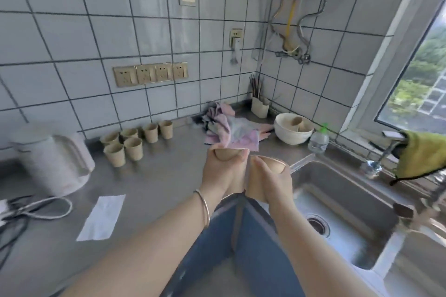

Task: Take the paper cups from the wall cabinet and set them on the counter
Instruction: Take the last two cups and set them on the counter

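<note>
Each of my hands holds one tan paper cup upright above the steel counter's point(159, 181) front edge. My left hand point(222, 173) wraps a cup point(225, 154) whose open rim shows above my fingers. My right hand point(270, 181) grips a second cup point(268, 164) just to the right, near the sink's left rim. The two cups are side by side and nearly touching. Several matching paper cups point(131, 143) stand in a cluster on the counter by the tiled wall, to the left of my hands. The wall cabinet is out of view.
A white electric kettle point(53, 159) with cords stands at far left, a white paper sheet point(102, 217) in front of it. A pink cloth point(231, 131), a white bowl point(293, 129), a utensil holder point(260, 106) and a plastic bottle point(318, 141) sit at the back. The sink point(342, 212) and tap are on the right.
</note>
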A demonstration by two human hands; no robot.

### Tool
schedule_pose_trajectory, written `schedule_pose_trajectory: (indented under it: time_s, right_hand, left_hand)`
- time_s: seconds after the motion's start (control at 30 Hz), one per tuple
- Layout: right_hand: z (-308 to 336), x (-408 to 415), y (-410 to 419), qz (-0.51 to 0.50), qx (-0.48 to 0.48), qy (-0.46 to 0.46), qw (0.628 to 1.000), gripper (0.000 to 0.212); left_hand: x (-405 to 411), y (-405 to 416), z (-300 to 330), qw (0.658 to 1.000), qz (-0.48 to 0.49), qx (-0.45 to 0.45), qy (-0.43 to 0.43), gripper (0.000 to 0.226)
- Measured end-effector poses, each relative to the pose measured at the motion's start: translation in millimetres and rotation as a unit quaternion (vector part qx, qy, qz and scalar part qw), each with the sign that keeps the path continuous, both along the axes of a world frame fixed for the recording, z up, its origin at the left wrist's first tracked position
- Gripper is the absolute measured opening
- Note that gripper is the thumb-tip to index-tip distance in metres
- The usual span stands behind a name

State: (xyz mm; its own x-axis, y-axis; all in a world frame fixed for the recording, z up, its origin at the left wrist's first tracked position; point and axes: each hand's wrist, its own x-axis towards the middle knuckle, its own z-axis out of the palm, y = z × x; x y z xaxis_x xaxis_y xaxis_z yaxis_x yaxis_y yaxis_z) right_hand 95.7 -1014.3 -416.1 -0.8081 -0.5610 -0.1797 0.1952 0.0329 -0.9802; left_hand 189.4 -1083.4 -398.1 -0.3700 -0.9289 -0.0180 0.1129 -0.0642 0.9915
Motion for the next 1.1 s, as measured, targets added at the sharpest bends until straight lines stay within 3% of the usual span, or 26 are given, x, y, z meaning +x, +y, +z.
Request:
schedule_pose_trajectory:
  time_s: [0.13, 0.3, 0.47, 0.57, 0.67, 0.7, 0.8, 0.93, 1.03, 1.1]
  right_hand:
    - [-10.2, 6.9, -66.7, 0.033, 0.019, 0.021, 0.999, 0.061]
    - [-27.0, 4.6, -151.4, 0.095, 0.038, 0.033, 0.994, 0.051]
    - [-38.8, -4.6, -243.7, 0.168, 0.069, 0.061, 0.981, 0.079]
    - [-45.8, -12.5, -289.5, 0.208, 0.099, 0.069, 0.971, 0.066]
    - [-50.9, -18.2, -331.3, 0.241, 0.120, 0.091, 0.959, 0.028]
    - [-54.0, -19.3, -344.3, 0.249, 0.123, 0.096, 0.956, 0.024]
    - [-61.8, -17.6, -377.2, 0.276, 0.131, 0.098, 0.947, 0.033]
    - [-84.5, -16.0, -421.0, 0.290, 0.170, 0.089, 0.938, 0.066]
    - [-96.9, -17.1, -445.8, 0.285, 0.191, 0.091, 0.935, 0.053]
    - [-105.5, -17.4, -459.9, 0.280, 0.198, 0.085, 0.935, 0.045]
  left_hand:
    - [11.5, -50.3, -11.9, 0.998, 0.060, 0.016, -0.021, 0.056]
    - [15.9, -126.9, -35.5, 0.988, 0.138, 0.050, -0.041, 0.079]
    - [9.7, -203.8, -58.2, 0.979, 0.192, 0.063, -0.033, 0.077]
    - [5.5, -245.9, -68.6, 0.971, 0.228, 0.068, -0.021, 0.065]
    - [5.3, -281.1, -79.4, 0.963, 0.259, 0.075, -0.004, 0.060]
    - [6.0, -291.1, -82.9, 0.961, 0.266, 0.079, 0.000, 0.064]
    - [9.9, -320.0, -93.9, 0.954, 0.282, 0.105, -0.002, 0.071]
    - [14.3, -361.6, -110.1, 0.953, 0.277, 0.125, 0.007, 0.077]
    - [15.6, -388.6, -125.0, 0.954, 0.264, 0.140, 0.012, 0.096]
    - [16.4, -406.0, -135.6, 0.954, 0.263, 0.146, -0.007, 0.091]
